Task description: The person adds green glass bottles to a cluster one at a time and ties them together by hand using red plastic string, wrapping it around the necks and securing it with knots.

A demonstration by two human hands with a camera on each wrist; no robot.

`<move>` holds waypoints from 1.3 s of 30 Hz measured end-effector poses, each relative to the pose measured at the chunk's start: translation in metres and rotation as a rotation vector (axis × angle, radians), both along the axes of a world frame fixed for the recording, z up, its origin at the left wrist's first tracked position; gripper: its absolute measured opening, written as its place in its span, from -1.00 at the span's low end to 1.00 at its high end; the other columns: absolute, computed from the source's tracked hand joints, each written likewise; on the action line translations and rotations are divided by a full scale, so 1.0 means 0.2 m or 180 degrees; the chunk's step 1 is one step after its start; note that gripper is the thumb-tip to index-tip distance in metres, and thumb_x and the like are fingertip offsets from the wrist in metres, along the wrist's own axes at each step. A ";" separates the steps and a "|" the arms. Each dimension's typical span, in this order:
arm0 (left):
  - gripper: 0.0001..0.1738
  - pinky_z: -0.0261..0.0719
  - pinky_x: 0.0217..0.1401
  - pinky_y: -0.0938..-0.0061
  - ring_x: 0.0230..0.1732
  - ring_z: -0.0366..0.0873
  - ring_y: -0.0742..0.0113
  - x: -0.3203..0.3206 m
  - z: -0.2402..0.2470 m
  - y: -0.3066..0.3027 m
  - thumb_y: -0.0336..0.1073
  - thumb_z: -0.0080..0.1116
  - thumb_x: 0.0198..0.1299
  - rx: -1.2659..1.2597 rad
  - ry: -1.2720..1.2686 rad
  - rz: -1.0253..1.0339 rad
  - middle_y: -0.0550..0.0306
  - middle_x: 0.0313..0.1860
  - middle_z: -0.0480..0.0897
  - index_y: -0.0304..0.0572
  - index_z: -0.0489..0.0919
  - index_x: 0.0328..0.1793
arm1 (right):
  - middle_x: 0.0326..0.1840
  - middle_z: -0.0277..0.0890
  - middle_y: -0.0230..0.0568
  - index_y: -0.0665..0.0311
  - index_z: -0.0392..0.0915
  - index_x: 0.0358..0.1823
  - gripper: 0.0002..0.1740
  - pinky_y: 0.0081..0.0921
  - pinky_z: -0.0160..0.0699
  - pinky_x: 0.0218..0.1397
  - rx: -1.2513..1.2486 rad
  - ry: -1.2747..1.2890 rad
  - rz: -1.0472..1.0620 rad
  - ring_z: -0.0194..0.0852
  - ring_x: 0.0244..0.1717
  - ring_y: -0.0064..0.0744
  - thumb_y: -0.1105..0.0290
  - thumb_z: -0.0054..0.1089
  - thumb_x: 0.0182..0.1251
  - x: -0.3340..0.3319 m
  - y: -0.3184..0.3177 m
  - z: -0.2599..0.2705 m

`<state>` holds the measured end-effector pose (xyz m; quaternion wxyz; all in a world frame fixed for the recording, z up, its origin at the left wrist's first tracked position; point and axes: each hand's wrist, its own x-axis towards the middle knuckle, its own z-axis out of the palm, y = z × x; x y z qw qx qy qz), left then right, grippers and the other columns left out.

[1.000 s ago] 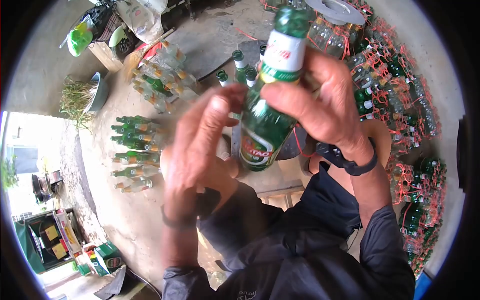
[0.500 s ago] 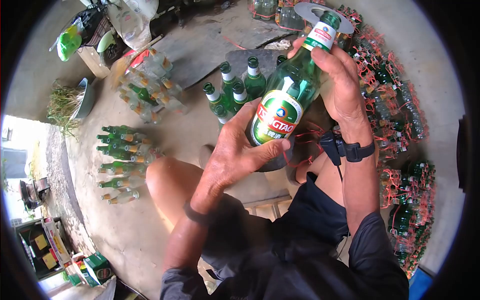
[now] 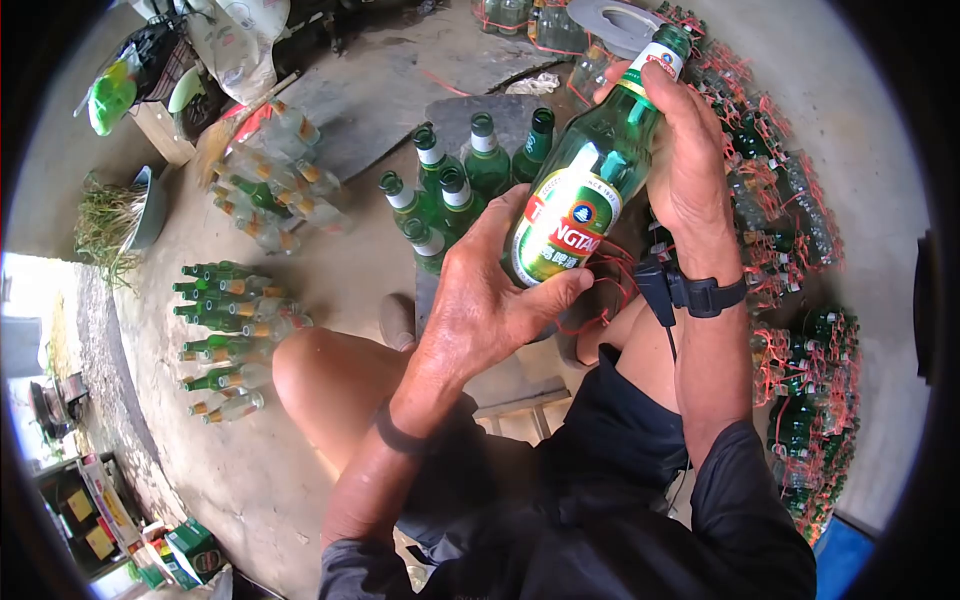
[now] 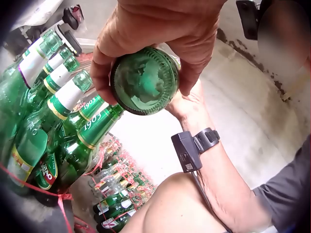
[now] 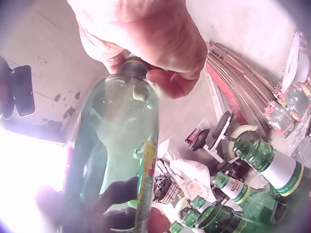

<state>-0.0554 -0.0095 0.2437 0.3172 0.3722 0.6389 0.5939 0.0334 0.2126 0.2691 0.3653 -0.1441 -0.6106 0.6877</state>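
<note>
A green glass bottle (image 3: 585,170) with a white, green and red label is tilted in both hands, its neck toward the upper right. My left hand (image 3: 490,300) grips its lower body, thumb across the label; in the left wrist view that hand (image 4: 160,29) holds the round base (image 4: 145,81). My right hand (image 3: 692,160) pinches the neck, and in the right wrist view the fingers (image 5: 170,82) wrap it just above the shoulder. Several green bottles (image 3: 490,165) stand upright on a dark surface (image 3: 425,290) beyond the left hand.
Rows of green bottles (image 3: 225,300) lie on the floor at the left, with clear bottles (image 3: 320,180) above them. Bundles tied with red string (image 3: 790,230) line the right wall. A grey ring-shaped object (image 3: 615,25) lies at the top; a basin of greens (image 3: 150,210) stands far left.
The bottle went from steeply held to tilted with its label up. My left hand, beside it at first, came round its lower body; the right stayed at the neck. The view shifted slightly.
</note>
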 end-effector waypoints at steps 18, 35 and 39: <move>0.06 0.57 0.52 0.24 0.39 0.65 0.19 -0.03 -0.07 0.00 -0.17 0.78 0.10 0.0005 0.0710 0.0146 -0.16 0.34 0.73 -0.53 0.42 0.62 | -0.08 0.78 -0.17 0.34 0.73 0.12 -0.59 -0.40 0.72 0.09 -0.0421 0.0270 -0.0096 0.76 -0.09 -0.41 0.09 0.28 0.64 -0.02 -0.01 -0.01; -0.05 0.69 0.37 0.14 0.32 0.73 0.02 -0.11 0.02 -0.10 -0.08 0.73 0.19 0.0016 0.0878 0.0342 -0.25 0.28 0.75 -0.51 0.52 0.56 | -0.07 0.78 -0.10 0.38 0.72 0.08 -0.53 -0.33 0.75 0.12 -0.0441 0.0625 -0.0180 0.76 -0.03 -0.35 0.03 0.29 0.64 -0.04 0.02 -0.02; -0.31 0.76 0.18 0.36 0.18 0.74 0.31 -0.20 0.02 -0.14 -0.26 0.60 0.36 0.0556 -0.0194 0.0669 -0.05 0.19 0.80 -0.44 0.59 0.52 | -0.06 0.78 -0.08 0.40 0.72 0.09 -0.54 -0.31 0.75 0.13 -0.0326 0.0680 -0.0289 0.76 -0.03 -0.33 0.05 0.27 0.66 -0.05 0.03 0.00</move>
